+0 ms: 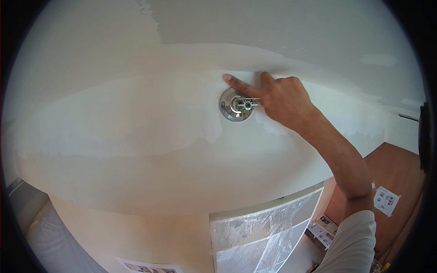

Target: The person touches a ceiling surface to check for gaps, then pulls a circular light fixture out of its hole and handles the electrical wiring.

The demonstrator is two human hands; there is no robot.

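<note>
My right hand (283, 97) reaches up from the lower right to the pale, curved-looking wall, just below where it meets the ceiling. One finger is stretched out to the left, its tip at the wall's upper edge, while the others are bent. No object shows in this hand. Directly beneath the outstretched finger, a chrome fire sprinkler head (247, 105) juts from its round, shiny wall plate (229, 110). My hand partly covers the sprinkler's right side; whether it touches the metal I cannot tell. My left hand is out of the picture.
Overhead, the ceiling (218, 22) has patchy coating. Below stands a white-framed shelf unit (259, 236) wrapped in clear plastic. Printed sheets (387, 201) are taped to a brown panel (391, 168) at right. Grey sheeting (59, 236) lies at lower left.
</note>
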